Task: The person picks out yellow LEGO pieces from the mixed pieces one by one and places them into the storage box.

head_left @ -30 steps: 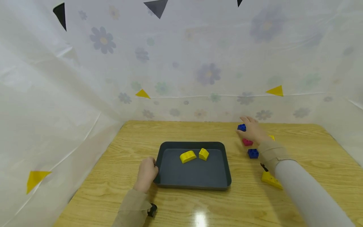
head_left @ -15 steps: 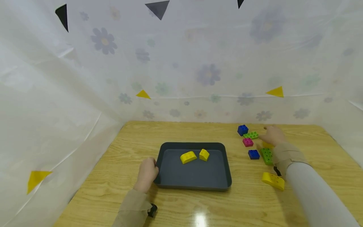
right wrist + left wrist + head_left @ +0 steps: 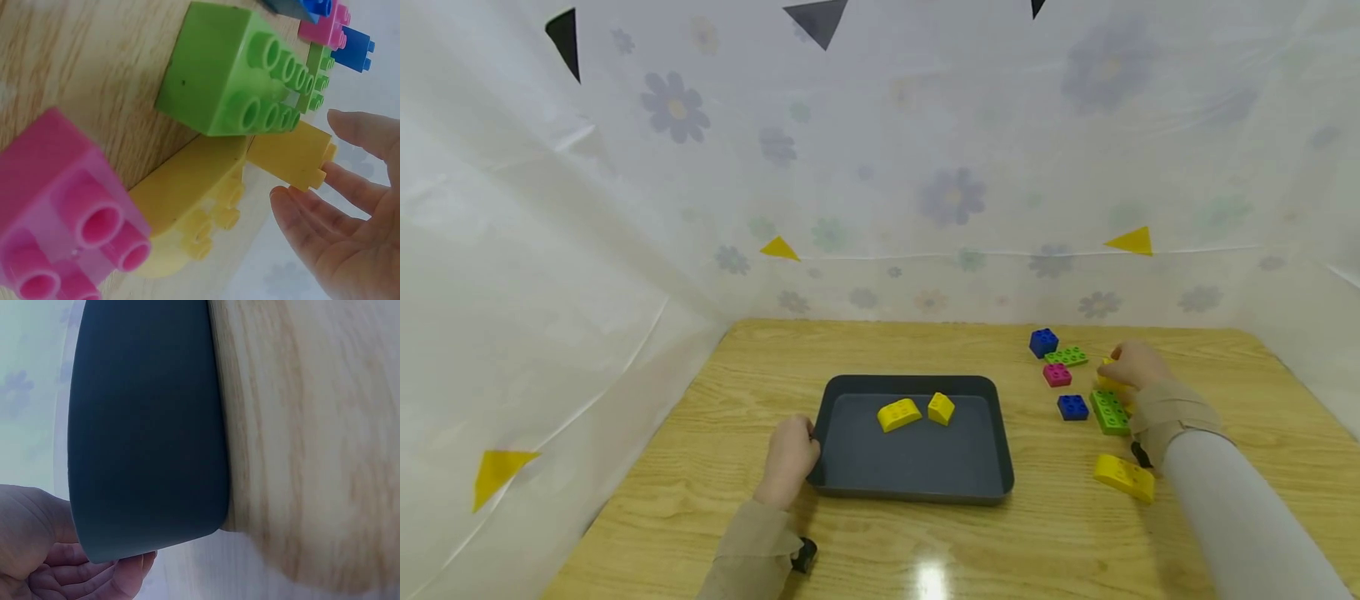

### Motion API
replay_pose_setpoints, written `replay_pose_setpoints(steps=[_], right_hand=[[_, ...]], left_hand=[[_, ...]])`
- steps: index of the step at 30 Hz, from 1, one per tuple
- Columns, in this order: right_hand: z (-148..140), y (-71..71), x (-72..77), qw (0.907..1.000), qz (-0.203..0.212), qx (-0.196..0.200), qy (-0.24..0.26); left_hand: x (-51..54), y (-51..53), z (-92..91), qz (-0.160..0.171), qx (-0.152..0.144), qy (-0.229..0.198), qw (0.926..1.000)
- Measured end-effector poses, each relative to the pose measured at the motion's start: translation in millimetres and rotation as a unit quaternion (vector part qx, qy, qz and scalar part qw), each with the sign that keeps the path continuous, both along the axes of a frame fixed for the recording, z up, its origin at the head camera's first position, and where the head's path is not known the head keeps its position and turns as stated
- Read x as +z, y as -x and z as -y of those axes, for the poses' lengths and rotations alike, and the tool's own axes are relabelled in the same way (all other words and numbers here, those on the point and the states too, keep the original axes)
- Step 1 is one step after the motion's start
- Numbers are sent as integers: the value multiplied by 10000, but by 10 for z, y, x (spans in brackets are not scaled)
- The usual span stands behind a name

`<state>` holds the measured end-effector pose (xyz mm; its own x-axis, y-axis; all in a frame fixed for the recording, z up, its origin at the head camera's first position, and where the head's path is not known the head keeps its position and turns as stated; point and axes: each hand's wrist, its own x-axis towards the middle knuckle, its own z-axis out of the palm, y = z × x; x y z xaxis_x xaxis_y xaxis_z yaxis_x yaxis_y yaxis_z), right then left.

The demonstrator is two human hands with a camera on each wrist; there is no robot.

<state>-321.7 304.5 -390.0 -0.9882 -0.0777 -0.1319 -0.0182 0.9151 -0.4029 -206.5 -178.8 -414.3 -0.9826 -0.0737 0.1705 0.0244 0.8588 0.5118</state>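
My left hand (image 3: pixel 788 458) grips the left rim of a dark grey tray (image 3: pixel 917 485). In the left wrist view its curled fingers (image 3: pixel 125 575) meet the tray's edge. Two yellow building bricks, one arched (image 3: pixel 898 414) and one sloped (image 3: pixel 941 408), lie in the tray. At the right, my right hand (image 3: pixel 1138 364) is over a yellow brick (image 3: pixel 290 156). The right wrist view shows its thumb and fingers spread around that brick, the thumb apart from it. Beside it are a green brick (image 3: pixel 206 72) and a curved yellow brick (image 3: pixel 194 178).
Right of the tray lie two blue bricks, one at the back (image 3: pixel 1043 342) and one nearer (image 3: pixel 1072 407), a flat green brick (image 3: pixel 1067 357), a pink brick (image 3: pixel 1057 375) and a long yellow brick (image 3: pixel 1124 477). Another pink brick (image 3: pixel 69 200) fills the near right wrist view.
My right hand has moved right from the back blue brick to the yellow brick, uncovering the green and pink bricks. The left hand and tray have stayed put.
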Motion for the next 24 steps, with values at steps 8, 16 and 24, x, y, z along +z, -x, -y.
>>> replay_pose_setpoints(steps=[8, 16, 24], right_hand=[[2, -20, 40, 10000, -11, 54, 59], [15, -29, 50, 9999, 63, 32, 111], [4, -28, 69, 9998, 154, 40, 112]], left_hand=[[-9, 1, 9, -39, -62, 39, 10000], [-6, -5, 8, -60, -41, 73, 9999], [7, -6, 9, -13, -39, 43, 10000]])
